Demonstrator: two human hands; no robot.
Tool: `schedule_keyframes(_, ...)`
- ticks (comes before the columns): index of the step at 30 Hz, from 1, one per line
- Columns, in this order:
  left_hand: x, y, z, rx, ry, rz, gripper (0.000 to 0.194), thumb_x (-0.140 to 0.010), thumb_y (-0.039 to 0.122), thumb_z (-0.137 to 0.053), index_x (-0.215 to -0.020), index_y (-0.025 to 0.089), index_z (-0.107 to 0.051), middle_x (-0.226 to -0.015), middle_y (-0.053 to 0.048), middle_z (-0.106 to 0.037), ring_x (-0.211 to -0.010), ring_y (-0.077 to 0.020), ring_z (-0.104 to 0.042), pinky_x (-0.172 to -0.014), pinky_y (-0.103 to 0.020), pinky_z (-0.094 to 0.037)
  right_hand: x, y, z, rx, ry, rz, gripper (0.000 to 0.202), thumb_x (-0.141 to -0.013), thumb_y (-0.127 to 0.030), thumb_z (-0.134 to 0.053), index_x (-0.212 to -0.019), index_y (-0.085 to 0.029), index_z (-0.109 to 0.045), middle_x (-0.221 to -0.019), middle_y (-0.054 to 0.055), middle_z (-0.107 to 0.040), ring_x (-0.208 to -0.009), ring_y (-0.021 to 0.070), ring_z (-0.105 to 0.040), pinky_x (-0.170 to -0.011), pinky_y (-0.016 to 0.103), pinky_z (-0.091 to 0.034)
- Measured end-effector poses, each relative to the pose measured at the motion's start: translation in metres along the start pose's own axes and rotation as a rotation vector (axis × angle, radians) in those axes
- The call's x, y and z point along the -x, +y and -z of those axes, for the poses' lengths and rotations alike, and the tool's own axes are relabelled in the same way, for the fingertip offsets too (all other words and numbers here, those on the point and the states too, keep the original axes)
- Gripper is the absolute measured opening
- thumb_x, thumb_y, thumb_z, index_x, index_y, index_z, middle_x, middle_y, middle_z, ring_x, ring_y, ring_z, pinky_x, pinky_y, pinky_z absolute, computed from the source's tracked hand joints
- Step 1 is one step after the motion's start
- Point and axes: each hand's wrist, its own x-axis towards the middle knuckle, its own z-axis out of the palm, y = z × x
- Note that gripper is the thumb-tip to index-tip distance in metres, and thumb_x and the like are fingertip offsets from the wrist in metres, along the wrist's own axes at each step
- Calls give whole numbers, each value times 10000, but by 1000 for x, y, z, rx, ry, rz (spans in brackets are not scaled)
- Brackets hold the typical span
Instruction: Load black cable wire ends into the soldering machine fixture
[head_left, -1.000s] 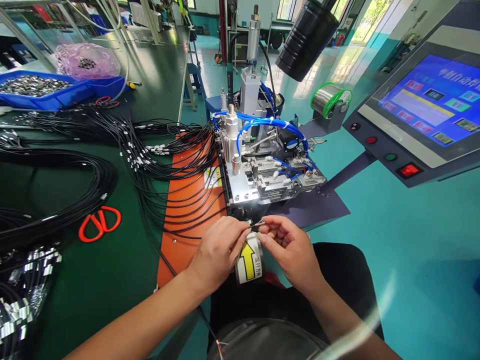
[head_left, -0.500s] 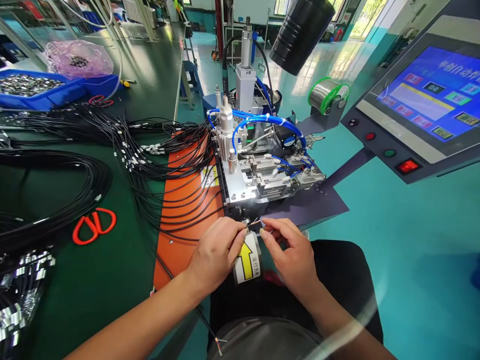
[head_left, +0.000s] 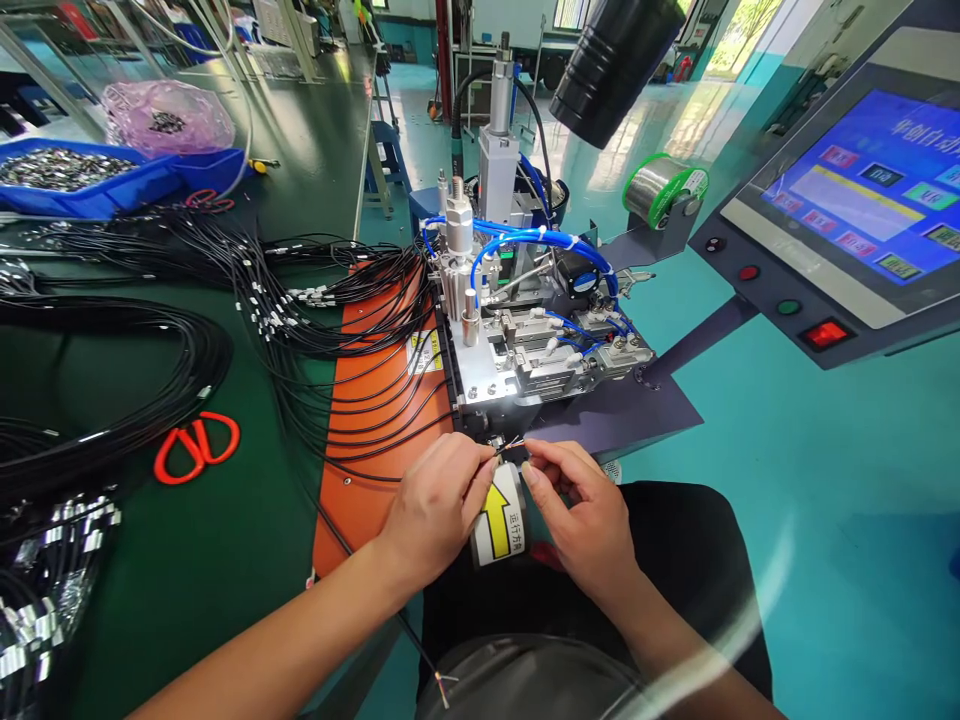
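Observation:
My left hand (head_left: 439,500) pinches the end of a black cable between thumb and forefinger, just in front of the machine. Thin stripped wires (head_left: 514,444) fan out from that end toward the right. My right hand (head_left: 585,510) is closed in a loose pinch, its forefinger tip at the ends of these wires. Below the fingers is a round part with a yellow arrow label (head_left: 497,520). Another black cable (head_left: 415,640) hangs past my left forearm, its bared coloured wires over my lap.
A metal machine (head_left: 517,340) with blue air hoses stands ahead, beside a solder spool (head_left: 664,190) and a touchscreen panel (head_left: 862,200). Black cables (head_left: 375,400) cross the orange board (head_left: 352,510). Red-handled scissors (head_left: 196,450) and a blue bin (head_left: 82,195) of metal parts are left.
The view has shifted slightly, so the scene sits a little further right. Both hands stay at the cable end, and the thin wires now look more spread apart.

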Motion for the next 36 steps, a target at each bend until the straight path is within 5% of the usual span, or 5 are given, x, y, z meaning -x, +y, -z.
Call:
schedule_keyframes(17, 0, -1, -1, -101, 21, -12, 130, -965, 220, -498, -902, 171, -600, -781, -34, -563, -758, -168, -527, -696, -304, -445, 9, 2, -4, -65, -77, -16, 350, -952, -260, -521, -1293, -264, -601, -1086, 64, -610, -913, 190, -626, -759, 305, -542)
schedule_keyframes(31, 1, 0, 0, -113, -39, -14, 153, -970, 225, -485, -913, 176, -618, -789, -42, -564, -770, -177, -519, -709, -310, -448, -13, -6, 4, 181, -8, 129, 182, -915, -246, -569, -1028, -231, -710, -955, 51, -593, -695, 145, -578, -634, 289, -501)
schedule_keyframes(36, 1, 1, -1, -126, -33, -15, 166, -970, 229, -479, -887, 175, -612, -773, -41, -563, -756, -179, -519, -705, -317, -446, -9, -1, -2, 296, 31, 234, 213, -914, -222, -560, -1081, -224, -691, -971, 67, -579, -810, 179, -605, -691, 304, -519)
